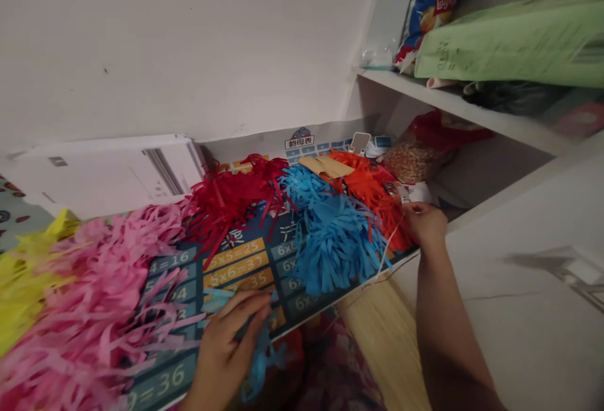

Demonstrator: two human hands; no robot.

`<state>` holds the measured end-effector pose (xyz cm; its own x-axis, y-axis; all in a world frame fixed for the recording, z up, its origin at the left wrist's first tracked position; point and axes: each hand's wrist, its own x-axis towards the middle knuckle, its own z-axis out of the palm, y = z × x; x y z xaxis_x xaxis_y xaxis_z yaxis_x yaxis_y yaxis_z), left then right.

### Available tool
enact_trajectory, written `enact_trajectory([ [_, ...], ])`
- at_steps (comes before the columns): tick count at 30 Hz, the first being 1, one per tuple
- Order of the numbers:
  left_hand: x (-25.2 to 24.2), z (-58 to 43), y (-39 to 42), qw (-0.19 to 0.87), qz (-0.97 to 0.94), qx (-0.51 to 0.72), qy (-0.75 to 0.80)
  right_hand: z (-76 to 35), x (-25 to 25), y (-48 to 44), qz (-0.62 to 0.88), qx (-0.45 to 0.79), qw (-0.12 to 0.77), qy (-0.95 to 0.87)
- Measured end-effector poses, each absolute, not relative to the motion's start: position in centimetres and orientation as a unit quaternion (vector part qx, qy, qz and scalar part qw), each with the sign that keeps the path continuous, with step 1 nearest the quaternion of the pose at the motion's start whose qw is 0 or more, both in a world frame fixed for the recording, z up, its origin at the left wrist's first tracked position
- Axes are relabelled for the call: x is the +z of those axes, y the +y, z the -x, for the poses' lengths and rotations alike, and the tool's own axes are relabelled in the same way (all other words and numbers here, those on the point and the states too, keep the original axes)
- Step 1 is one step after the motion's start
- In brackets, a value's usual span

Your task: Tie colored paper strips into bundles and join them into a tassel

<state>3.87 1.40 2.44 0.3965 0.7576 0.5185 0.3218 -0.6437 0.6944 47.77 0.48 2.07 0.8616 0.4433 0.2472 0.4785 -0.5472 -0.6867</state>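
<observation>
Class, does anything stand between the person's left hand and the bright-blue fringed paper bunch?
Nothing visible does: only the dark-blue printed sheet shows between the left hand and the bright-blue fringed paper bunch. The thin white string runs from the right hand to the bunch's right edge, outside that gap.

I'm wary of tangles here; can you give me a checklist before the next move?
1. Left hand holding blue strips: ok.
2. Right hand holding pale string: ok.
3. All the blue strips over the printed tabletop: not ok, some hang past its near edge.
4. String well apart from the blue fringe: not ok, it runs down by the fringe's edge.
5. String's lower end tied: cannot tell.
</observation>
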Motion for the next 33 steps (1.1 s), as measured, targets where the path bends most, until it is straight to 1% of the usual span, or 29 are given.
enact_trajectory([
  [3,2.3,-3.6,1.3,0.321,-0.741,0.438,0.395,-44.9,2.8,-0.9,0.832,-0.012,0.48,-0.277],
  [5,2.2,-3.9,1.0,0.423,-0.662,0.435,0.44,-40.5,2.8,-1.7,0.773,0.063,0.538,-0.332],
  [6,2.2,-4.1,0.7,0.491,-0.606,0.429,0.456,-37.7,2.7,-2.1,0.721,0.134,0.569,-0.373],
  [7,2.2,-4.4,0.4,0.563,-0.533,0.433,0.46,-34.8,2.7,-2.5,0.676,0.205,0.572,-0.417],
  [8,2.2,-4.6,0.2,0.631,-0.454,0.435,0.454,-31.9,2.7,-2.9,0.653,0.263,0.55,-0.45],
  [9,2.1,-4.8,0.1,0.679,-0.385,0.439,0.445,-29.2,2.7,-3.3,0.635,0.306,0.53,-0.472],
  [11,2.0,-4.8,0.0,0.736,-0.282,0.448,0.421,-24.8,2.7,-3.8,0.621,0.346,0.501,-0.493],
  [15,1.7,-3.9,-0.4,0.778,-0.187,0.452,0.393,-20.7,2.2,-3.6,0.605,0.389,0.521,-0.461],
  [19,1.5,-2.7,-0.6,0.797,-0.166,0.448,0.37,-20.1,1.5,-2.9,0.566,0.446,0.557,-0.412],
  [24,1.2,-2.3,-0.4,0.8,-0.147,0.448,0.37,-19.7,1.0,-2.4,0.554,0.552,0.506,-0.364],
  [28,0.9,-2.7,-0.1,0.799,-0.122,0.453,0.377,-19.2,0.3,-2.3,0.539,0.619,0.484,-0.302],
  [31,0.9,-2.8,-0.1,0.793,-0.112,0.459,0.384,-19.2,0.3,-2.6,0.545,0.628,0.48,-0.281],
  [33,1.0,-2.8,0.0,0.796,-0.113,0.454,0.385,-19.3,0.9,-2.9,0.57,0.586,0.483,-0.315],
])
